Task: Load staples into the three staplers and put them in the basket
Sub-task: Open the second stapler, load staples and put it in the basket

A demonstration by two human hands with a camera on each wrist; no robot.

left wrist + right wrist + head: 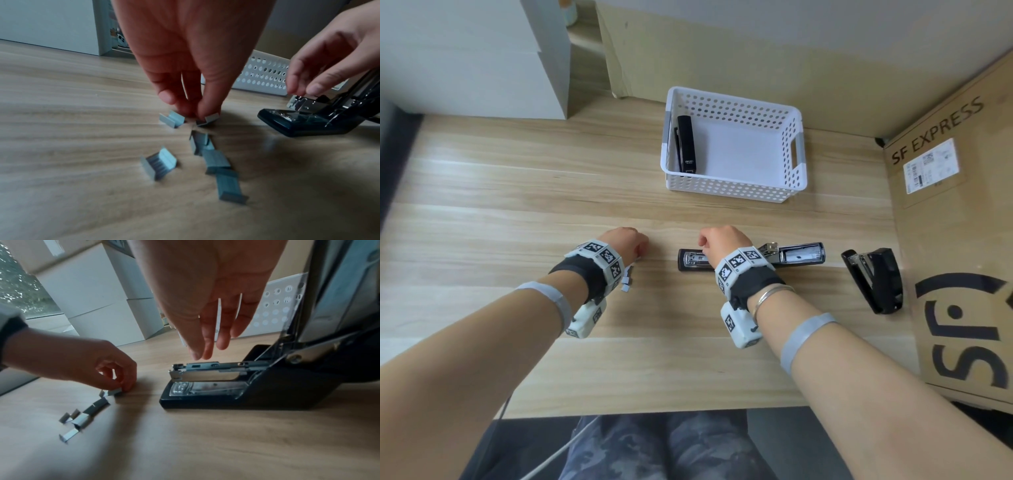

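Observation:
A black stapler [801, 255] lies flipped open on the wooden table, its metal magazine [205, 369] exposed. My right hand [207, 350] hovers just above that magazine with straight, relaxed fingers and holds nothing. To the left, my left hand [195, 112] reaches down and pinches one staple strip [210, 119] that rests on the table among several loose staple strips [218, 160]. A second black stapler [873, 281] lies shut at the right. A third black stapler [686, 144] lies inside the white perforated basket [732, 190], along its left wall.
A large cardboard box [955, 240] printed SF EXPRESS stands along the table's right side, close to the second stapler. White boxes [482, 58] stand at the back left. The table's near edge [654, 413] runs just above my lap.

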